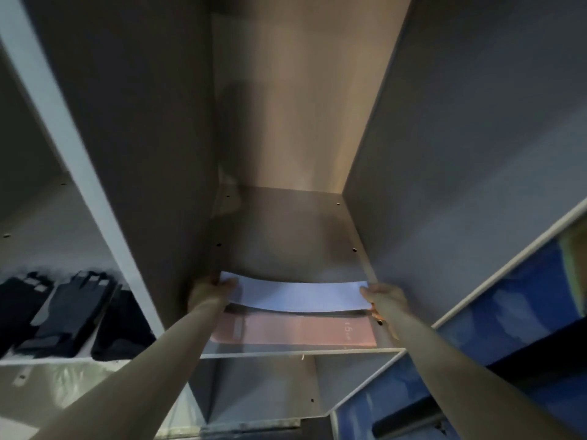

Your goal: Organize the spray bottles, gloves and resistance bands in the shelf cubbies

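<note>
A light blue resistance band (297,296) is stretched flat between both hands, just above the floor of the middle cubby (286,236). My left hand (211,292) pinches its left end and my right hand (382,298) pinches its right end. A pink resistance band (292,332) lies flat on the cubby floor in front of it, near the front edge. Several dark gloves (73,312) lie side by side in the cubby to the left.
White dividers (104,198) wall the middle cubby on both sides. A blue fabric bin (495,354) fills the cubby at the right. A lower cubby (263,385) opens below the front edge. The back half of the middle cubby floor is bare.
</note>
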Motion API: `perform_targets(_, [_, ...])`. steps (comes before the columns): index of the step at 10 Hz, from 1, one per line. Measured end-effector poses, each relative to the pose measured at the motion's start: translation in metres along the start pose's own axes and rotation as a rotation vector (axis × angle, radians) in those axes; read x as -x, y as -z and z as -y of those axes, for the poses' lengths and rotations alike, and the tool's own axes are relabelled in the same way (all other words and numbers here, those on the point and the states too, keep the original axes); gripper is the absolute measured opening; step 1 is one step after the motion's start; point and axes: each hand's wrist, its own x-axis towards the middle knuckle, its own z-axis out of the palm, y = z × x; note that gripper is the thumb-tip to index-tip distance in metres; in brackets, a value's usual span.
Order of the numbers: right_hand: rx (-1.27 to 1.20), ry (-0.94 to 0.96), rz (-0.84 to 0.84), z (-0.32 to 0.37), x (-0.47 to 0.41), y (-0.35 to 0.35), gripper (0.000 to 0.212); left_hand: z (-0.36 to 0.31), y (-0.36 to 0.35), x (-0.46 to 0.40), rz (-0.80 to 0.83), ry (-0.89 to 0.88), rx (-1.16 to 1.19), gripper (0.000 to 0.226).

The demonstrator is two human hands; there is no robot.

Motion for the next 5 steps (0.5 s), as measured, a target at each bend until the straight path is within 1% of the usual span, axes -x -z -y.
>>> perform_targets(1, [0.046, 0.013, -0.039, -0.007, -0.01, -0.007, 0.011, 0.003, -0.005, -0.005, 0.019, -0.006, -0.051, 0.032])
perform_targets(2, [0.094, 0.01, -0.077, -0.016, -0.018, -0.011, 0.013, 0.007, -0.009, -0.013, 0.029, 0.013, -0.086, 0.033])
perform_targets(3, [0.135, -0.01, -0.115, -0.018, -0.021, -0.013, 0.018, 0.009, -0.01, -0.02, 0.031, 0.021, -0.146, 0.033])
perform_targets(4, [0.133, -0.02, -0.104, -0.022, -0.024, -0.013, 0.028, 0.011, -0.012, -0.025, 0.047, 0.023, -0.165, 0.033])
perform_targets(5, [0.154, -0.003, -0.095, -0.021, -0.022, -0.015, 0.019, 0.007, -0.011, -0.02, 0.049, 0.006, -0.193, 0.032])
